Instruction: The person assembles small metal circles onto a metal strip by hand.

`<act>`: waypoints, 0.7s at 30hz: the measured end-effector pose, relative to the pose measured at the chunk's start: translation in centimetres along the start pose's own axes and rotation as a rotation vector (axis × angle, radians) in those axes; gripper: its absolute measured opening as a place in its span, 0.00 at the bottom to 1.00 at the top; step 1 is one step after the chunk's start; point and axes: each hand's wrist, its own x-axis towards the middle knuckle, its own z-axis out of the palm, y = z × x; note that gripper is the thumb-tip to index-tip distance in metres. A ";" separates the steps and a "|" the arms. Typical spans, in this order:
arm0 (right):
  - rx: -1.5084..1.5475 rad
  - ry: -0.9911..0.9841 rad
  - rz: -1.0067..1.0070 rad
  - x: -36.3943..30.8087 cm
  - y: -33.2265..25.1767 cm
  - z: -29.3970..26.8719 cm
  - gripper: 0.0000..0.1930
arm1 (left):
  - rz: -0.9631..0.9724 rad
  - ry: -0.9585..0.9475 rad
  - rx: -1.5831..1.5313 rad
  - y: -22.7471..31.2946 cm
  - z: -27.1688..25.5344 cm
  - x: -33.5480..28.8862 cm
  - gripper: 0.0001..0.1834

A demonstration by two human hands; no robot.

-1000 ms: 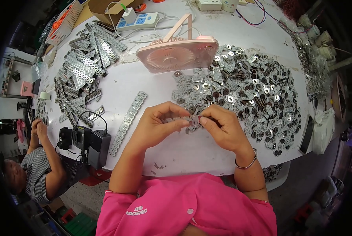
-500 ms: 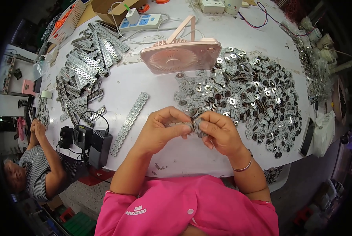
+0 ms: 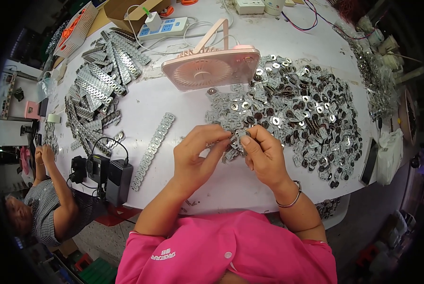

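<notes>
well left of the grip, a co-worker (image 3: 56, 208) in a checked shirt sits with hands raised together. nearer, past the left hand, i see a heap of segmented metal strips (image 3: 96, 85), then a black box-shaped device (image 3: 119, 181) with a cable, then one single segmented strip (image 3: 153, 151) lying slantwise just left of the grip.

my left hand (image 3: 193, 149) has loosened: half a second ago its thumb and fingers were pressed together around small metal parts; now a gap shows behind the fingertips. i can't make out whether those tips still pinch anything. straight beyond the grip stands a pink fan (image 3: 205, 71).

just right of the left fingertips is a small grey metal clip (image 3: 243, 134), pinched between thumb and forefinger of my right hand (image 3: 266, 154). i judge that the right hand now carries the hold, perhaps a regrip during the handling of these parts.

beyond and right of the grip spreads a pile of loose metal clips (image 3: 311, 113), silver and dark.
</notes>
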 end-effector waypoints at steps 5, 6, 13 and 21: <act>0.129 0.051 0.046 -0.3 0.0 0.5 0.09 | 0.009 -0.035 -0.008 0.2 0.5 -0.5 0.14; 0.153 0.080 0.032 -0.2 0.0 0.6 0.09 | 0.002 -0.062 0.007 0.2 0.5 -0.7 0.14; -0.461 0.188 -0.231 0.9 -0.3 -1.1 0.07 | -0.282 -0.046 -0.207 -0.1 0.2 -0.9 0.10; -0.250 -0.081 -0.089 0.6 -0.5 -1.6 0.08 | -0.694 -0.115 -0.591 -0.2 -1.5 -0.2 0.07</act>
